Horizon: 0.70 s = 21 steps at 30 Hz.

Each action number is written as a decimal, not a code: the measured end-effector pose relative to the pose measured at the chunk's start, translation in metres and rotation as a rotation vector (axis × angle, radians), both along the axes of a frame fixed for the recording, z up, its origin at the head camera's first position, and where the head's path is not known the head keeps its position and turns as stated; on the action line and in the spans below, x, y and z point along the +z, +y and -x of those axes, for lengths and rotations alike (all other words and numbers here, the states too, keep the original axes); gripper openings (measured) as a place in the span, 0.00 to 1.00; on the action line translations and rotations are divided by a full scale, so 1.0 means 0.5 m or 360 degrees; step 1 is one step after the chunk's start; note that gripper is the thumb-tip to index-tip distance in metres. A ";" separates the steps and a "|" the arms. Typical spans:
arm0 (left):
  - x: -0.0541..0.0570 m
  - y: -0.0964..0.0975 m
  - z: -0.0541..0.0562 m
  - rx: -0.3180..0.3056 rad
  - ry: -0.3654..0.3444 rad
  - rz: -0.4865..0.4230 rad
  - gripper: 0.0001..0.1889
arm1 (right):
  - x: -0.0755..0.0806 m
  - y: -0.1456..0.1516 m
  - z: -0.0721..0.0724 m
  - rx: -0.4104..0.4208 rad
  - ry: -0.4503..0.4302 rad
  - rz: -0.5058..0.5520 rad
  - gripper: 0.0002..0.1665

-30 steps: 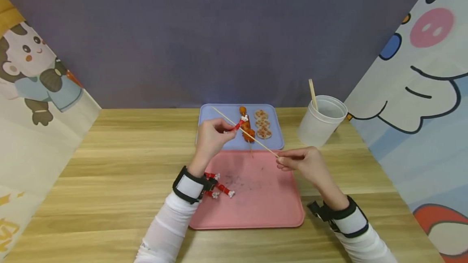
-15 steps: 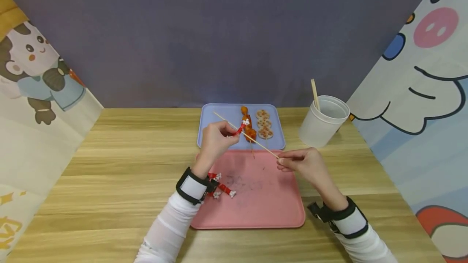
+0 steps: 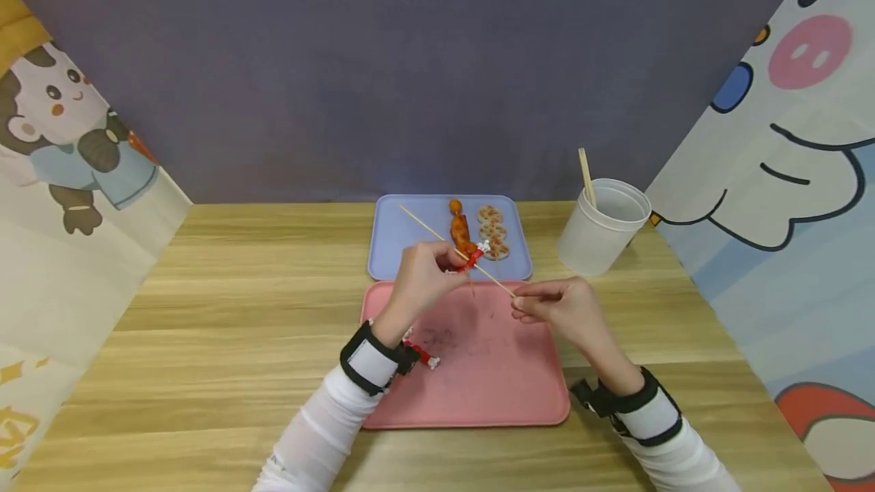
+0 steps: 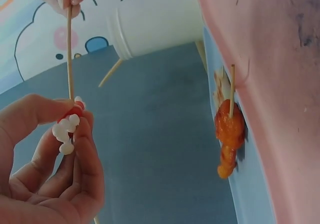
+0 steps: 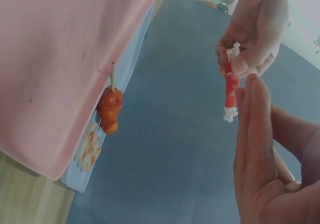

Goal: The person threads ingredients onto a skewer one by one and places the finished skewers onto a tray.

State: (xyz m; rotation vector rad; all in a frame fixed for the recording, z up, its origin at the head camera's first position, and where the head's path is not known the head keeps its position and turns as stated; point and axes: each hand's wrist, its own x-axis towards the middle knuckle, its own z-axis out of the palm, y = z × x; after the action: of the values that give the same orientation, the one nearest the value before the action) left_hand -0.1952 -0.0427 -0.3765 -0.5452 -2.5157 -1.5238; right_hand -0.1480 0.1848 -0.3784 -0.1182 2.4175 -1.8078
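My left hand pinches a red toy piece with white knobbed ends between thumb and fingers. A thin wooden skewer runs through or against this piece; the fingers hide the exact spot. The skewer's far end sticks out past my left hand, over the blue tray. Its near end is pinched by the fingertips of my right hand. Both hands are raised above the trays. More red pieces with white ends lie at the left of the pink tray, partly covered by my left wrist.
On the blue tray behind lie an orange-brown food skewer and a skewer of pale, browned round slices. A white tub with wooden sticks stands at the back right. A dark panel rises behind the table.
My left hand, with the red piece, has moved right and nearer along the skewer, closer to my right hand. More skewer shows beyond it. My right hand has hardly moved.
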 end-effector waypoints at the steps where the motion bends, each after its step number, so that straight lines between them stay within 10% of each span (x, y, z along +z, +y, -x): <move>1: 0.000 0.001 -0.002 0.0010 0.0004 -0.0008 0.05 | 0.000 -0.001 0.000 -0.0007 0.0002 0.0000 0.15; 9: -0.003 0.026 -0.015 -0.0168 -0.0076 0.0033 0.03 | 0.000 -0.007 0.001 0.0023 -0.0022 0.0020 0.16; 21: -0.010 0.031 -0.023 -0.0158 -0.0109 0.0022 0.03 | -0.002 -0.006 -0.004 0.0022 -0.0022 -0.0010 0.17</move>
State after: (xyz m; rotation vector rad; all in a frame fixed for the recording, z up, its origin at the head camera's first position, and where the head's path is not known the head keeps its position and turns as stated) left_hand -0.1839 -0.0273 -0.3813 -0.6399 -2.5883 -1.5861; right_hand -0.1458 0.1818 -0.3793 -0.1207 2.4068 -1.7892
